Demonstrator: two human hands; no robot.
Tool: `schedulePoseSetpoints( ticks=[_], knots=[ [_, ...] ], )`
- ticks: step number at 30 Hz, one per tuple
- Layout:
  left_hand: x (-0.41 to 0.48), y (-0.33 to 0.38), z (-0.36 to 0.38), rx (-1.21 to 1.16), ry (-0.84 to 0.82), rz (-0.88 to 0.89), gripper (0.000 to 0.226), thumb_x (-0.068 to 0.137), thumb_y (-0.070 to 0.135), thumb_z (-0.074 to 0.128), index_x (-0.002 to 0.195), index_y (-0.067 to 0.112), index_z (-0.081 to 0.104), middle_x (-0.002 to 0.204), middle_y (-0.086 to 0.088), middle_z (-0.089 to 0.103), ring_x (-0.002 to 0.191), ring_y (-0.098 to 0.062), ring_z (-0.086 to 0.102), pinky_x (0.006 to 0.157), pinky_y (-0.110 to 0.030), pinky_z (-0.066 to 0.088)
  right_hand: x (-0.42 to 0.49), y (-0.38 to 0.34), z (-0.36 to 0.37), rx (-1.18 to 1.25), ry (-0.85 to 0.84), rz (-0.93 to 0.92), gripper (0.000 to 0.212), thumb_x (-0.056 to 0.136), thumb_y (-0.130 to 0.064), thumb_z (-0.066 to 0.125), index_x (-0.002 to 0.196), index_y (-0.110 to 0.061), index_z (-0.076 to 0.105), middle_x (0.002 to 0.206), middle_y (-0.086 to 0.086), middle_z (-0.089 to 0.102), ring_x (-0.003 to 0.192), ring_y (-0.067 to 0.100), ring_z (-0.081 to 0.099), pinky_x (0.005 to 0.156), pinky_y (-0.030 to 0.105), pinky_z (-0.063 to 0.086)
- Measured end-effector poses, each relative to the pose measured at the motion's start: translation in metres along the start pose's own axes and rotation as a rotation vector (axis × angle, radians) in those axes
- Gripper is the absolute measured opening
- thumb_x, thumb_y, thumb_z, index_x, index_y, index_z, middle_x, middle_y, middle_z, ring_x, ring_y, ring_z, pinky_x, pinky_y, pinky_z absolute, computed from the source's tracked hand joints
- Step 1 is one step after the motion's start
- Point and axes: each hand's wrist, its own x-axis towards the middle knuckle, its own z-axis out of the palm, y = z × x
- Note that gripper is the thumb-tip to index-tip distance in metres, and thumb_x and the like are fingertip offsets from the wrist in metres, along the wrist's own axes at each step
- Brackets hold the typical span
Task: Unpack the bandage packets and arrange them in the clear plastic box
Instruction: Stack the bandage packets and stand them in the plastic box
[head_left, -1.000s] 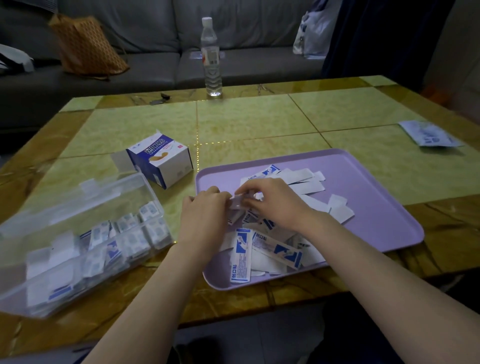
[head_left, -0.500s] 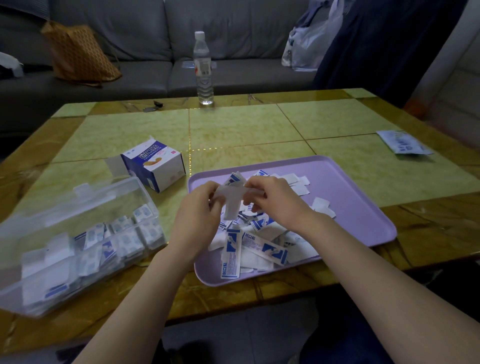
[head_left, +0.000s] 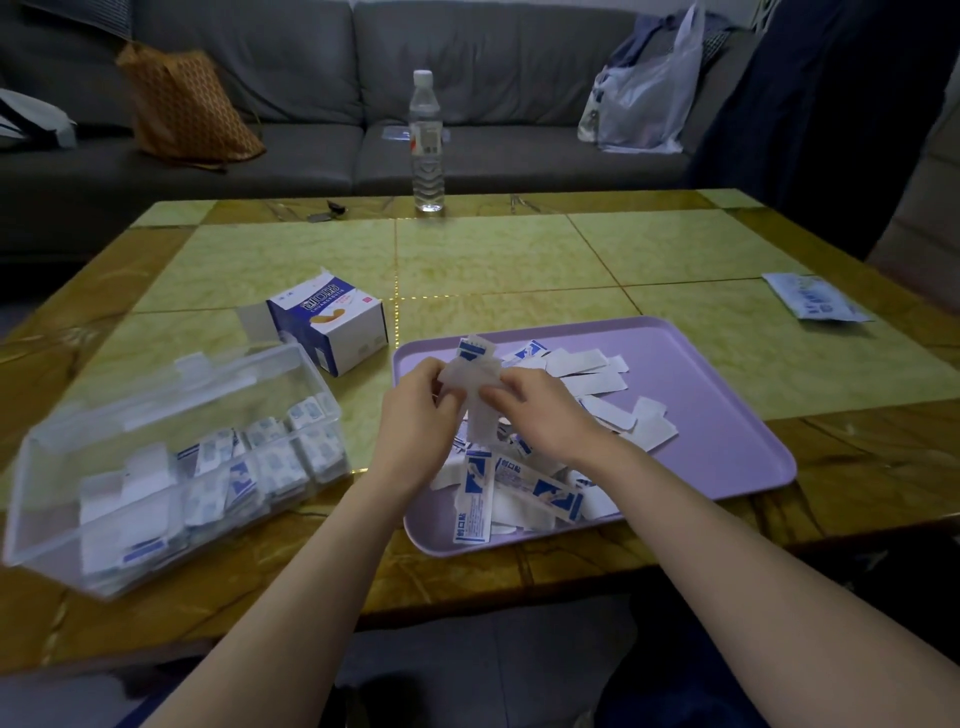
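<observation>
Head view shows your left hand (head_left: 415, 421) and right hand (head_left: 543, 413) both pinching one thin white-and-blue paper bandage packet (head_left: 470, 376). You hold it just above the near-left part of the flat lilac plastic tray (head_left: 701, 410). The fingers of each hand curl onto the packet's upper part, and its lower strip hangs free between the hands.

Treat the packet as very light, limp and easy to tear. Judge it likely to crumple or slip under a loose grasp. Take hold at the two top flaps with thumb and forefinger, close to the seal.

The packet looks pale and slightly translucent, with a blue printed band standing above your fingers. More packets and white wrappers lie heaped on the tray under your hands. The clear rectangular plastic box (head_left: 52, 493) sits just left of the tray, partly filled with rows of small white-and-blue pieces.
</observation>
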Motion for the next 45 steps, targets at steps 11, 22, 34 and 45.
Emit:
schedulePoseSetpoints(
  ticks=[11, 22, 34, 45],
  knots=[
    [0.002, 0.003, 0.003, -0.029, 0.041, -0.028, 0.01, 0.086, 0.007, 0.057, 0.081, 0.013, 0.063, 0.069, 0.001, 0.059, 0.071, -0.02, 0.056, 0.062, -0.026, 0.039, -0.003, -0.001, 0.011, 0.282, 0.077, 0.062, 0.017, 0.094, -0.016, 0.051, 0.098, -0.004, 0.063, 0.075, 0.005, 0.063, 0.071, 0.022, 0.059, 0.069, 0.036, 0.046],
    [0.005, 0.023, -0.007, -0.586, -0.096, -0.425, 0.042, 0.101, 0.039, 0.027, 0.094, 0.008, 0.054, 0.075, -0.012, 0.064, 0.062, -0.022, 0.058, 0.062, -0.031, 0.046, -0.015, -0.001, 0.002, -0.399, 0.407, -0.487, 0.017, 0.086, -0.023, 0.059, 0.093, -0.019, 0.074, 0.08, -0.001, 0.066, 0.071, 0.022, 0.063, 0.055, 0.032, 0.05],
    [0.0, 0.005, -0.008, -0.319, -0.04, -0.19, 0.03, 0.083, -0.004, 0.058, 0.106, 0.013, 0.051, 0.088, -0.009, 0.06, 0.072, -0.021, 0.064, 0.071, -0.034, 0.057, -0.012, 0.003, 0.0, -0.373, 0.186, -0.405, 0.047, 0.088, -0.032, 0.061, 0.128, -0.011, 0.049, 0.123, 0.004, 0.053, 0.115, 0.02, 0.047, 0.099, 0.027, 0.033],
    [-0.006, -0.012, -0.004, 0.334, -0.169, 0.131, 0.016, 0.083, 0.008, 0.057, 0.091, 0.019, 0.047, 0.091, -0.001, 0.063, 0.08, -0.021, 0.057, 0.065, -0.031, 0.047, -0.011, 0.012, 0.007, -0.691, -0.038, -0.322, 0.024, 0.092, -0.013, 0.052, 0.116, -0.011, 0.048, 0.113, 0.006, 0.05, 0.106, 0.024, 0.045, 0.078, 0.03, 0.036]
  ],
)
